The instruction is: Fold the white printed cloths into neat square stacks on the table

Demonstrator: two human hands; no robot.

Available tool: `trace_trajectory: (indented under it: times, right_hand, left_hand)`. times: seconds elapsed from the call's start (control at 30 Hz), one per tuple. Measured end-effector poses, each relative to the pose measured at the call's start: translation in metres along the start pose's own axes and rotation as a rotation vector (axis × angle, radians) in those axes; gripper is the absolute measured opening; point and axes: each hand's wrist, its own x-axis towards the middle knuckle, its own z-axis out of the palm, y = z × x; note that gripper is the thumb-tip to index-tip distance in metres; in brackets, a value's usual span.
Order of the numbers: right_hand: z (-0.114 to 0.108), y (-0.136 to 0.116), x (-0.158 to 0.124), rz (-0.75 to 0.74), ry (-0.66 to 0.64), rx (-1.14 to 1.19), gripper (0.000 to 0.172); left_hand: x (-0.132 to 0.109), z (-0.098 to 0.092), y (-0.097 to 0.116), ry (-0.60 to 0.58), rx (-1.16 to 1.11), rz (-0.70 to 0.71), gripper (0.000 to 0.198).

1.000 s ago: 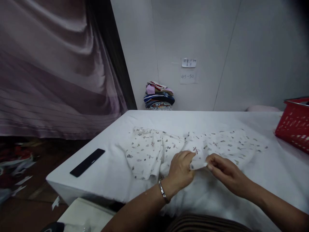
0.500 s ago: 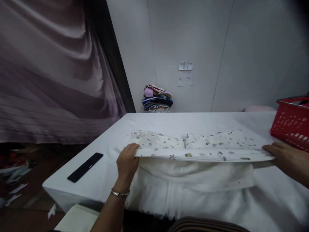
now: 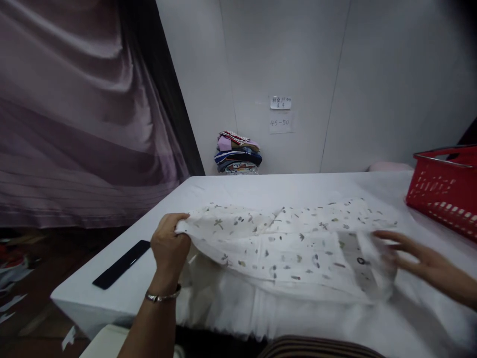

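A white cloth (image 3: 283,248) with small plant-like and other prints spreads over the near middle of the table, its front edge sagging. My left hand (image 3: 172,243), with a metal bracelet at the wrist, is closed on the cloth's left corner and holds it up. At the right end my right hand (image 3: 413,256) has its fingers apart, beside a blurred, turned-over part of the cloth. Whether its fingertips touch the fabric is hard to make out.
The white-covered table (image 3: 294,186) carries a dark flat bar (image 3: 122,264) at left and a red basket (image 3: 441,186) at right. Folded clothes (image 3: 238,154) are stacked by the wall. A pink curtain (image 3: 74,109) hangs at left. A pale stool (image 3: 106,342) stands below.
The cloth's raised straight front fold has dropped and spread toward me. My left hand has moved left with its corner. My right hand has loosened its hold and opened.
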Motion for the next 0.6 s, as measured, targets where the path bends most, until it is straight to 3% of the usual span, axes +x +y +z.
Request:
trace_trajectory:
  times: [0.1, 0.17, 0.23, 0.3, 0.37, 0.43, 0.53, 0.6]
  right_hand:
    - [0.051, -0.033, -0.002, -0.269, -0.167, -0.113, 0.069]
    - [0.074, -0.033, 0.002, -0.359, -0.182, -0.226, 0.072]
    - [0.086, -0.018, 0.010, -0.372, -0.127, -0.305, 0.062]
    - [0.089, -0.002, 0.021, -0.372, -0.070, -0.332, 0.041]
    - [0.084, 0.006, 0.031, -0.340, -0.038, -0.292, 0.030]
    - [0.070, 0.002, 0.039, -0.262, -0.009, -0.182, 0.033]
    - [0.034, -0.017, 0.042, -0.135, 0.086, 0.008, 0.035]
    - [0.009, -0.030, 0.038, -0.068, 0.218, 0.061, 0.036]
  left_hand:
    - [-0.001, 0.001, -0.006, -0.056, -0.025, -0.134, 0.031]
    - [0.000, -0.003, -0.015, -0.123, -0.021, -0.250, 0.031]
    - [-0.002, -0.007, -0.028, -0.198, -0.008, -0.365, 0.035]
    - [-0.007, -0.010, -0.042, -0.274, 0.016, -0.443, 0.039]
    - [-0.014, -0.010, -0.054, -0.366, 0.039, -0.470, 0.045]
    - [-0.024, -0.008, -0.062, -0.493, 0.049, -0.462, 0.050]
    - [-0.039, -0.005, -0.060, -0.717, 0.103, -0.369, 0.048]
    - [-0.048, -0.003, -0.055, -0.844, 0.189, -0.268, 0.039]
